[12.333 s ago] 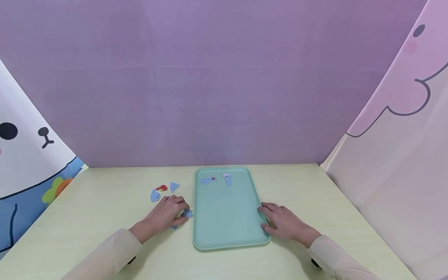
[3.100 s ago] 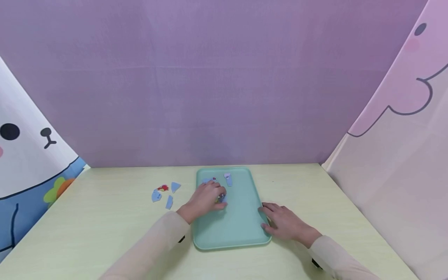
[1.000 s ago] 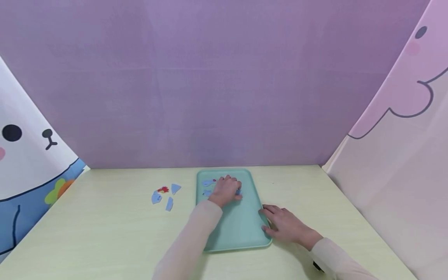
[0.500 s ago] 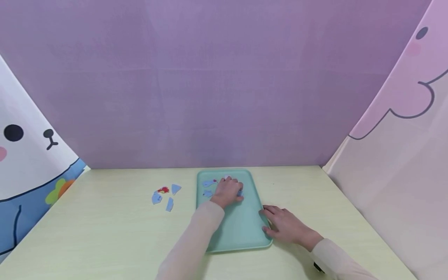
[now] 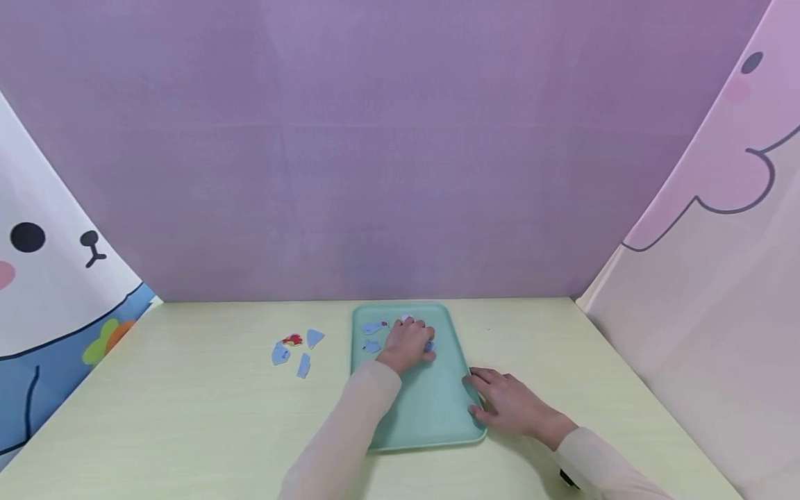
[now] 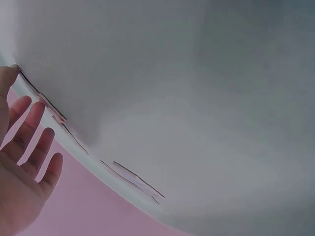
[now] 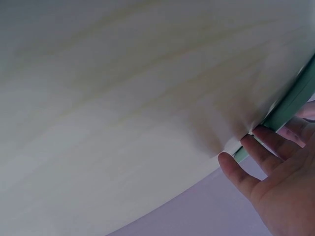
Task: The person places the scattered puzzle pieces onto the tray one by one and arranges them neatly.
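My left hand (image 5: 407,344) is over the upper part of a green tray (image 5: 431,410). Its thumb and fingers pinch a blue puzzle piece (image 5: 429,346), mostly covered by the hand. In the left wrist view the thumb (image 6: 9,73) meets one end of that piece (image 6: 42,93). To its left on the tray lie a blue piece with a red spot (image 5: 374,327) and a smaller blue piece (image 5: 371,346). A pale piece (image 5: 407,318) peeks out beyond the fingers. My right hand (image 5: 509,399) rests at the tray's right rim, its fingers (image 7: 241,169) fairly straight.
Left of the tray on the pale wooden table (image 5: 206,417) lie several loose pieces: a red one (image 5: 292,339), a triangular blue one (image 5: 314,338), a narrow blue one (image 5: 303,365) and another blue one (image 5: 280,354). A purple cloth (image 5: 400,153) hangs behind the table.
Since the earliest frame, my left hand has gone from the loose pieces to the tray, then further right. A small blue piece now lies on the tray's left side. The right hand has stayed put.
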A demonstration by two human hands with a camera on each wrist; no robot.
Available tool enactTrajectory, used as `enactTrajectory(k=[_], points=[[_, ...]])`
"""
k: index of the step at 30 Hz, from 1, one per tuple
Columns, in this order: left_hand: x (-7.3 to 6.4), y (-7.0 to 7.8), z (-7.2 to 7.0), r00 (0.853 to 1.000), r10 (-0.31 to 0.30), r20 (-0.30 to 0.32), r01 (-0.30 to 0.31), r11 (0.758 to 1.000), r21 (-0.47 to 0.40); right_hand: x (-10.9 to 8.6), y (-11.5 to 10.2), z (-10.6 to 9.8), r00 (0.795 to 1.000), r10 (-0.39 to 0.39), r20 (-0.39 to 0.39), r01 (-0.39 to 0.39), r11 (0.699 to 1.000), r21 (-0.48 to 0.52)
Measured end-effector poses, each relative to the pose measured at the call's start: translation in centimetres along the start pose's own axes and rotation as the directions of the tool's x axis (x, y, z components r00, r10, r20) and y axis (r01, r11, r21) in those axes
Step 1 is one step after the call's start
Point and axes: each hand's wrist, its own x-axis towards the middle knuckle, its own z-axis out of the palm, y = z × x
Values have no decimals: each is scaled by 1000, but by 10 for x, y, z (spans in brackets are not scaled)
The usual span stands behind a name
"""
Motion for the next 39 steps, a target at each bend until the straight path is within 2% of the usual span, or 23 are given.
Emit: enactTrajectory(k=[9,17,25,33,39], points=[[-5,-4,-10,1000,22,5,-22,999,-45,-1,2,3,1000,11,-3,-11,1000,-1],[-11,-14,-16,999,34,29,-32,996,-85,-1,2,2,1000,-9,-16,9,1000,-12],[-20,-25,-24,998,50,29,-48,995,-88,0,1,2,1000,-5,-11,5,1000,-5],[-32,-44,-25,998,56,22,-54,995,-78,-1,1,2,1000,6,-1,-6,1000,3],[-44,-64,-23,997,71,0,-71,992,-109,-1,0,1,1000,9,-6,-9,1000,13]])
